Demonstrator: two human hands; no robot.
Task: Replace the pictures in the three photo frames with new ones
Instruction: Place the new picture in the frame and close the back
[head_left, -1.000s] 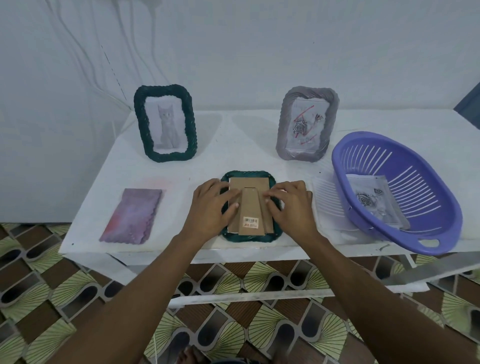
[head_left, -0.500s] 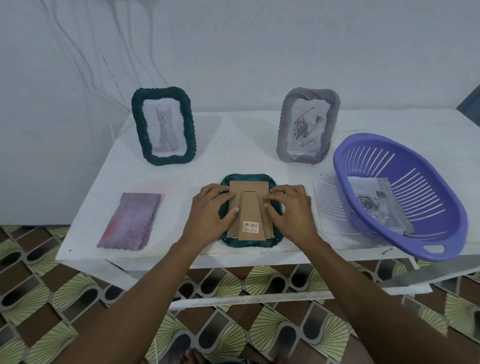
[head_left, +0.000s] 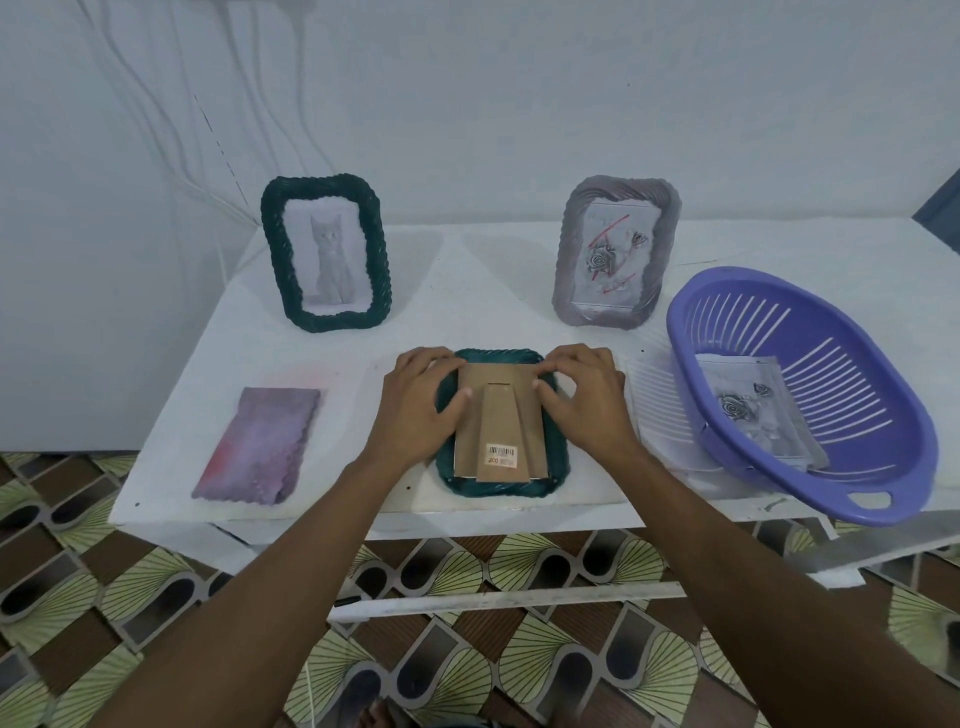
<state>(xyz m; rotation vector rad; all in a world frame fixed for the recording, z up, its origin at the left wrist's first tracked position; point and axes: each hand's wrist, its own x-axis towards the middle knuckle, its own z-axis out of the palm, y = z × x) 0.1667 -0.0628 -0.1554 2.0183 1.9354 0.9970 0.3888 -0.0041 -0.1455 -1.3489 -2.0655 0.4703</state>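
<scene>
Where the white painted table (head_left: 467, 291) begins at far left, a flat purple-pink sheet w/ scalloped edges (head_left: 257, 447) lies near the front edge. Behind it stands an upright dark green rectangular frame (head_left: 272, 249) w/ rope-twist rim and rounded corners, holding a pale grey cat pic (head_left: 328, 265).

Centre front, a second dark green rope-rimmed frame (head_left: 498, 488) lies face down, close to the table's front edge. Its plain brown cardboard back (head_left: 498, 371) faces up, w/ a tapered cardboard easel leg (head_left: 501, 421) folded flat on it. A small barcode sticker (head_left: 502, 456) sits at the leg's near end.

The left hand (head_left: 415, 410) arches over this face-down frame's left rim and grips it: fingers curled at the far-left corner, thumb tip on the board's left edge. The right hand (head_left: 587, 405) mirrors it on the right rim, fingers bent, tips on the board's upper-right area. Whether they pinch anything there I can't tell.

Back right stands an upright grey frame (head_left: 660, 249) w/ swirled ridges, holding a b/w rose pic w/ red strokes. Far right, a purple oval plastic basket (head_left: 862, 431) w/ slotted walls overhangs the front edge. A second b/w rose print (head_left: 748, 410) lies flat inside it.
</scene>
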